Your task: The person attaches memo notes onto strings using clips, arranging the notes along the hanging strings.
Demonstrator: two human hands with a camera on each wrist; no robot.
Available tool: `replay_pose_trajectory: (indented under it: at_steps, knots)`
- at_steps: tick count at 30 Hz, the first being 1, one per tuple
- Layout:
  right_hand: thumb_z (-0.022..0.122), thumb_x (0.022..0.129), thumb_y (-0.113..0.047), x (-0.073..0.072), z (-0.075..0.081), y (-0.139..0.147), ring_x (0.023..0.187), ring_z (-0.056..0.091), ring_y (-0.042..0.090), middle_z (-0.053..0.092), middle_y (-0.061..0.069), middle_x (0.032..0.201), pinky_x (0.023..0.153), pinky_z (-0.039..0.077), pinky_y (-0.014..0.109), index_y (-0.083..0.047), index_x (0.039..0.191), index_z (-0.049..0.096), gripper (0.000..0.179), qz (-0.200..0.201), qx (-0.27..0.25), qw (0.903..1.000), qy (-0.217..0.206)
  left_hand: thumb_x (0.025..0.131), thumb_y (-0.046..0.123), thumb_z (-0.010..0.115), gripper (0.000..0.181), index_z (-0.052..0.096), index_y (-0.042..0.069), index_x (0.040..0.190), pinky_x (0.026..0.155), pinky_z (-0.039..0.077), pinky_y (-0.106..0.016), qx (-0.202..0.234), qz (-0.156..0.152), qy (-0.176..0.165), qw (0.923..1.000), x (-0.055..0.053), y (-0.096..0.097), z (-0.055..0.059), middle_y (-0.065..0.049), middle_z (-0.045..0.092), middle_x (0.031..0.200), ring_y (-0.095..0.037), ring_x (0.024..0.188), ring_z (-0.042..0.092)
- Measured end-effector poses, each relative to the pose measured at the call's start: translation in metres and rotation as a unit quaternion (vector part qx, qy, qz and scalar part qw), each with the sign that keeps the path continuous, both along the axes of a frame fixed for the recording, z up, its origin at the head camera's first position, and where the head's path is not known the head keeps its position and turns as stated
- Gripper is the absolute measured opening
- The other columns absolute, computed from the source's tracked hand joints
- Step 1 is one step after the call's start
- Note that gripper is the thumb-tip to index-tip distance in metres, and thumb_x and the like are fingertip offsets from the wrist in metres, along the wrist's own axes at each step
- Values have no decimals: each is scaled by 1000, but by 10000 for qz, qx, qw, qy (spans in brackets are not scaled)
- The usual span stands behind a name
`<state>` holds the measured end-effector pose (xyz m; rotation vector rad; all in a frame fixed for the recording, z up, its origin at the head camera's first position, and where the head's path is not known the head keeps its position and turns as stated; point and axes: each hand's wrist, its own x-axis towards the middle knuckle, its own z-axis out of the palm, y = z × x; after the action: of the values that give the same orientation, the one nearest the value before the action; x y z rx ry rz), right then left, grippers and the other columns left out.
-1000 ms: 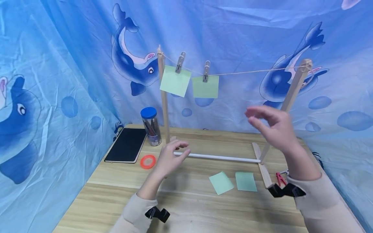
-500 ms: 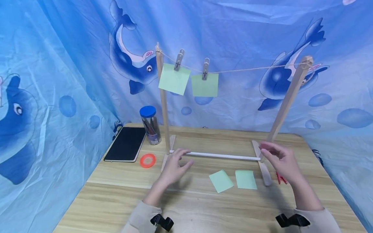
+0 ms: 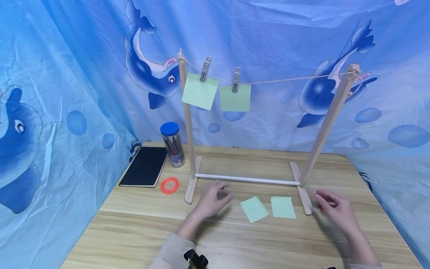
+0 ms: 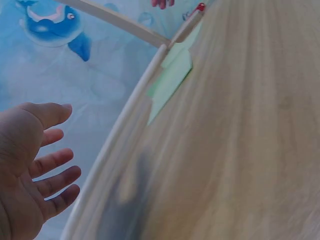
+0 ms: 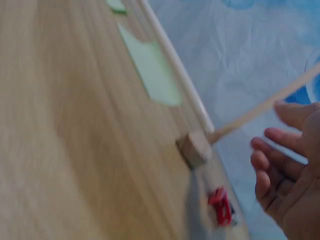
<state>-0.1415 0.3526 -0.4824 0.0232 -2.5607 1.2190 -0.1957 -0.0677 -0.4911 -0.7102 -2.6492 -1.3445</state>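
Note:
My right hand (image 3: 337,209) hovers over the table's right side with fingers loosely bent, holding nothing. Below it lies a red clothespin (image 5: 220,206), apart from the fingers in the right wrist view and mostly hidden by the hand in the head view. My left hand (image 3: 211,203) floats with thumb and fingers spread, left of two green sticky notes, one tilted (image 3: 254,209) and one straighter (image 3: 283,207). On a string between wooden posts, a grey clothespin (image 3: 205,69) holds one green note (image 3: 200,91). A second grey clothespin (image 3: 236,79) holds another green note (image 3: 235,98).
A white rod (image 3: 246,179) joins the bases of the left post (image 3: 189,130) and right post (image 3: 324,130). At the left are a black notebook (image 3: 144,166), a blue-lidded jar (image 3: 173,145) and an orange tape roll (image 3: 170,185). A blue curtain (image 3: 268,48) hangs behind.
My right hand has come down from beside the right post to above the red clothespin. My left hand has drifted right and slightly nearer. The hanging notes stay clipped.

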Motion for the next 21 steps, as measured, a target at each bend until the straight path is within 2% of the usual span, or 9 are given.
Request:
replay_pose_trajectory:
  at_steps: [2, 5, 8, 10, 12, 14, 16, 19, 21]
  knots:
    - [67, 99, -18, 3, -6, 7, 74, 65, 4, 74, 10, 96, 59, 53, 19, 6, 121, 68, 32, -48, 199, 9995, -249, 93, 22, 75, 40, 66, 3, 126, 99, 52, -43, -84, -126, -127, 9998, 1, 7, -6, -9, 65, 123, -27, 112, 63]
    - [68, 99, -21, 6, -16, 17, 76, 61, 0, 72, 19, 103, 61, 51, 18, 5, 121, 69, 34, -64, 531, 9976, -450, 93, 22, 74, 38, 67, 4, 126, 103, 50, -42, -348, -404, -158, 9985, 4, 21, -13, -9, 65, 126, -26, 116, 62]
    - [69, 98, -20, 7, -25, 24, 78, 56, -6, 72, 22, 107, 63, 49, 15, 4, 120, 70, 32, -94, 712, 9963, -463, 94, 23, 73, 34, 70, 6, 123, 108, 46, -40, -927, -791, 221, 9923, 7, 35, -19, -7, 66, 128, -23, 122, 60]
    - [71, 97, -17, 8, -30, 28, 77, 56, -7, 71, 24, 108, 64, 48, 14, 4, 119, 70, 31, -100, 749, 9963, -402, 94, 24, 73, 31, 72, 10, 121, 110, 45, -40, -1385, -1022, 519, 9837, 9, 41, -23, -5, 67, 129, -21, 125, 59]
    - [73, 95, -14, 8, -34, 30, 77, 56, -7, 70, 26, 108, 64, 48, 14, 5, 120, 70, 31, -112, 782, 9964, -316, 93, 24, 73, 26, 75, 13, 117, 109, 45, -42, -1818, -1119, 826, 9734, 12, 44, -26, -3, 68, 129, -20, 126, 59]
    - [74, 94, -12, 8, -36, 32, 76, 57, -6, 70, 26, 108, 64, 48, 14, 6, 121, 69, 33, -106, 764, 9966, -303, 92, 25, 74, 24, 77, 15, 114, 108, 46, -42, -2147, -1056, 1056, 9652, 15, 45, -28, -2, 69, 127, -19, 124, 60]
    - [74, 94, -14, 9, -37, 34, 76, 56, -7, 70, 26, 109, 64, 47, 14, 7, 123, 67, 37, -99, 766, 9961, -421, 90, 25, 76, 23, 78, 15, 111, 105, 48, -40, -2285, -894, 1176, 9623, 16, 44, -28, -2, 70, 123, -19, 120, 61]
    - [74, 95, -19, 10, -34, 38, 78, 56, -7, 69, 25, 111, 65, 47, 16, 5, 126, 66, 40, -75, 761, 9948, -677, 89, 26, 78, 25, 77, 14, 110, 100, 50, -36, -2267, -664, 1244, 9637, 16, 42, -27, -1, 71, 117, -19, 113, 63]
    - [73, 95, -23, 9, -32, 40, 79, 56, -6, 70, 23, 110, 66, 47, 17, 4, 128, 66, 42, -58, 775, 9934, -844, 89, 27, 78, 26, 77, 13, 110, 98, 51, -35, -2133, -533, 1150, 9687, 14, 42, -26, -2, 71, 114, -19, 110, 63]
